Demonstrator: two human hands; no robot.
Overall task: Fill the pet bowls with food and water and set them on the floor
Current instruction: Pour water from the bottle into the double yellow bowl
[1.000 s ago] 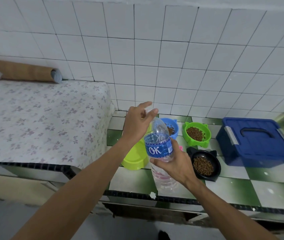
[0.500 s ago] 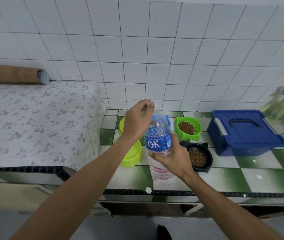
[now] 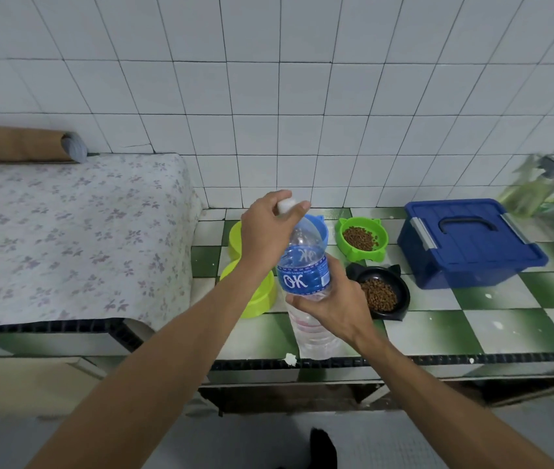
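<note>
Left hand [image 3: 265, 231] now pinching cap [image 3: 285, 205], right hand [image 3: 339, 306] clasping water bottle [image 3: 304, 279] — green-checked counter [image 3: 471, 330], white-tiled wall [image 3: 268, 96].

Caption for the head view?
A person's right hand grips a clear plastic water bottle with blue label while the left hand pinches its white cap.

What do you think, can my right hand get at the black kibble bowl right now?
Probably not yet: the right hand grips the water bottle, so it is occupied. The black kibble bowl sits just right of it, nothing between.
</note>
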